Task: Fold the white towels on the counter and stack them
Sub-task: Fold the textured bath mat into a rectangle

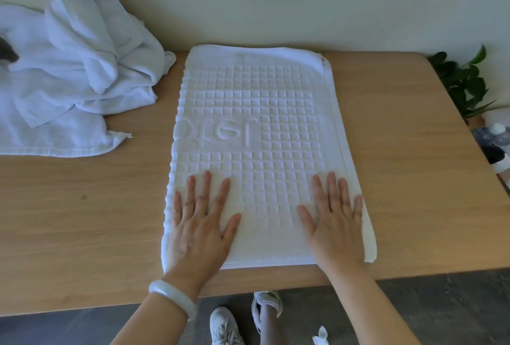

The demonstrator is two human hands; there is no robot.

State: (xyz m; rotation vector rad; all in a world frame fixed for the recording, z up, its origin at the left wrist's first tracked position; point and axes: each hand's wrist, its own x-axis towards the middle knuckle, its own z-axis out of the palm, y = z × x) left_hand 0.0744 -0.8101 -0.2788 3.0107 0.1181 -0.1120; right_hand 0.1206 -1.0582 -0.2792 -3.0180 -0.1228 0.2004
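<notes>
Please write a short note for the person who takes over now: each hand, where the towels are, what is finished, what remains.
Left hand: open, flat on the patterned towel, near left part.
Right hand: open, flat on its near right part.
The patterned towel lies on the counter, apparently folded once; two layers show at its right edge.
Left to do: fold it further, then fold the crumpled towel pile at far left and stack everything. No stack in view yet.
</notes>
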